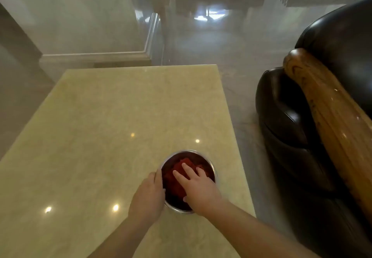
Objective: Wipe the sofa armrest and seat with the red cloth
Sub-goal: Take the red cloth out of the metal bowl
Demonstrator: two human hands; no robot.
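Observation:
A red cloth (174,179) lies bunched inside a round steel bowl (209,164) near the right front of a beige marble table (112,116). My left hand (148,195) grips the bowl's left rim from outside. My right hand (198,189) rests flat on the cloth inside the bowl, fingers spread, not closed around it. To the right stands a dark leather sofa (289,116) with a carved wooden armrest (330,120); its seat is mostly out of frame.
Glossy tiled floor (211,42) stretches beyond the table and runs in a narrow strip between table and sofa. A pale wall with a skirting ledge (94,56) stands at the back left.

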